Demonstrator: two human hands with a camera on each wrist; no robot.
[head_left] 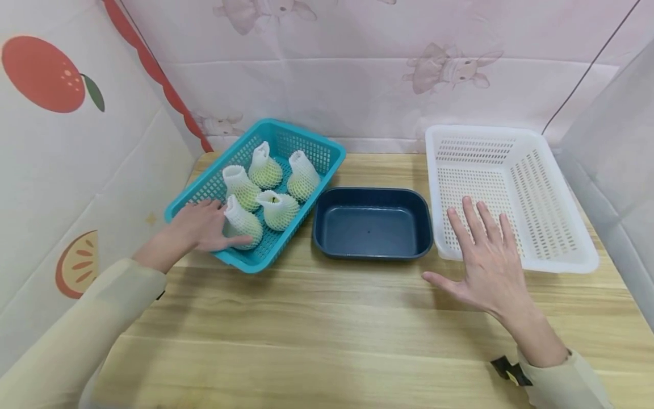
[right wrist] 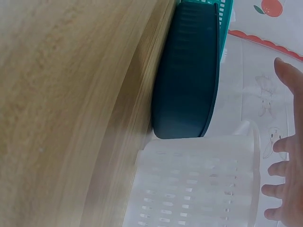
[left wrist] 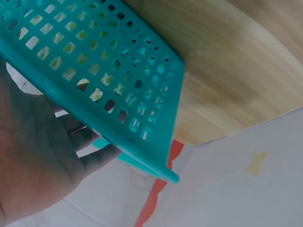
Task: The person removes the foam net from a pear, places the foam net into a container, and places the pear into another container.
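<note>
In the head view, the teal basket (head_left: pixel 332 150) holds several yellow-green fruits, each in a white foam net sleeve. My left hand (head_left: pixel 196 224) reaches over its near left rim, with the thumb stretched across the front of the nearest netted fruit (head_left: pixel 244 224). The left wrist view shows the fingers (left wrist: pixel 97 158) extended past the basket rim; whether they touch the fruit is hidden. My right hand (head_left: pixel 490 267) hovers spread and palm down above the front rim of the white basket (head_left: pixel 562 264), holding nothing. In the right wrist view its fingers stand apart from that basket.
Between the two baskets a dark blue rectangular tub (head_left: pixel 370 227) stands on the wooden table (head_left: pixel 327 335); nothing lies in it. The white basket has nothing in it either. Printed fabric walls (head_left: pixel 347 102) close off the back and both sides.
</note>
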